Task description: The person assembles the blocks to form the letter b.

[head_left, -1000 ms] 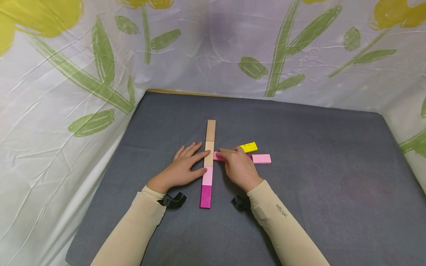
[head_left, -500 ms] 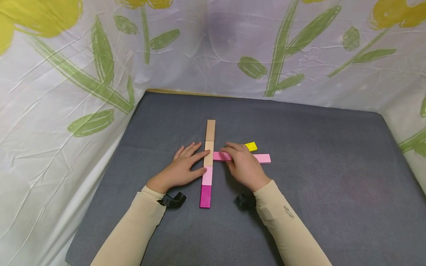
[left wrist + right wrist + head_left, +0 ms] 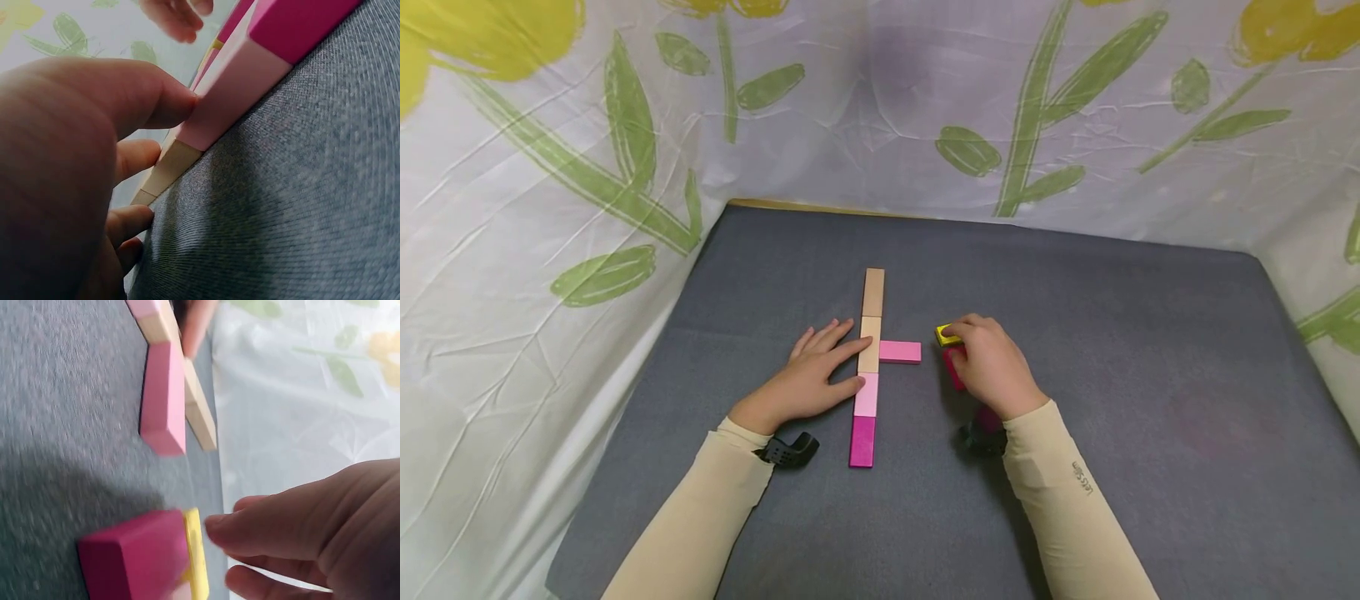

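Note:
My left hand (image 3: 808,375) lies beside a straight line of flat blocks. Its thumb touches the light pink block (image 3: 866,394), and its index finger rests on a beige block (image 3: 868,354). A tan block (image 3: 874,292) tops the line; a magenta block (image 3: 862,442) ends it nearest me. One pink block (image 3: 900,352) abuts the line's right side. Farther right, my right hand (image 3: 996,367) hovers with bent fingers by a yellow block (image 3: 945,335) and a crimson block (image 3: 952,371). In the right wrist view the fingers hold nothing; the yellow block (image 3: 197,556) lies just beyond the thumb tip.
A dark grey cloth covers the table (image 3: 1150,375). A white sheet (image 3: 865,108) with printed flowers hangs behind and at the sides. A dark camera (image 3: 790,451) sits on the left wrist. A purple patch beside the right wrist is partly hidden.
My right hand has slid right, away from the pink block joined to the line. The blocks by it have parted from that pink block, and the crimson one is turned. My left hand stays put.

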A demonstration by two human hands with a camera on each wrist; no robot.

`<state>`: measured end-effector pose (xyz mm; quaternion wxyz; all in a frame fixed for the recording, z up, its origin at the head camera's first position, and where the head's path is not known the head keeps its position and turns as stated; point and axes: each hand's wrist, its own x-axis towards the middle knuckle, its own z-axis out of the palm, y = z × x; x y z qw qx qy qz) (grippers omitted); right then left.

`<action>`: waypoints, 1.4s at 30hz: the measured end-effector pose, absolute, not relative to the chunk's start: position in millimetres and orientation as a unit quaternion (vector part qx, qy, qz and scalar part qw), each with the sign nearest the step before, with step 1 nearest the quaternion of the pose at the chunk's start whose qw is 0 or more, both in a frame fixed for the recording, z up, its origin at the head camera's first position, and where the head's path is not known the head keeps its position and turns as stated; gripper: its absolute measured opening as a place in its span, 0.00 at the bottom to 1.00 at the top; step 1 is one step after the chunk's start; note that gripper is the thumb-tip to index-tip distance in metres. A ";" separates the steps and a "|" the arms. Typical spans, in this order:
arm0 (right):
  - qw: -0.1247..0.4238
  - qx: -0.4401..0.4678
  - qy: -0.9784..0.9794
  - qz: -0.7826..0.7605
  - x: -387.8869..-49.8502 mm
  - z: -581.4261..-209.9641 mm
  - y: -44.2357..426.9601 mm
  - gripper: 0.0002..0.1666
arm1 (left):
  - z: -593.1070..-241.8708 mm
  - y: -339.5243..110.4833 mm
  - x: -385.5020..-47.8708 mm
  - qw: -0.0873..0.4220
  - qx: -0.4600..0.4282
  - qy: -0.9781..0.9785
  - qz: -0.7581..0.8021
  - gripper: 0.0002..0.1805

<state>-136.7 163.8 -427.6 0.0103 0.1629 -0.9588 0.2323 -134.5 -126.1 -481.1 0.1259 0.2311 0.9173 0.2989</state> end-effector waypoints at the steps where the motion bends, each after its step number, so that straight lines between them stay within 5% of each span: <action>1: 0.006 0.157 -0.961 0.229 -136.9 -427.7 165.9 0.16 | -481.3 -126.1 -134.5 0.126 0.231 0.917 0.299 0.37; 13: -0.071 0.101 -0.974 0.192 -132.3 -427.0 168.7 0.13 | -481.2 -126.2 -135.6 0.126 0.236 0.916 0.300 0.36; 42: -0.051 0.152 -0.966 0.204 -124.1 -431.9 150.5 0.20 | -482.1 -127.1 -134.2 0.121 0.235 0.917 0.298 0.37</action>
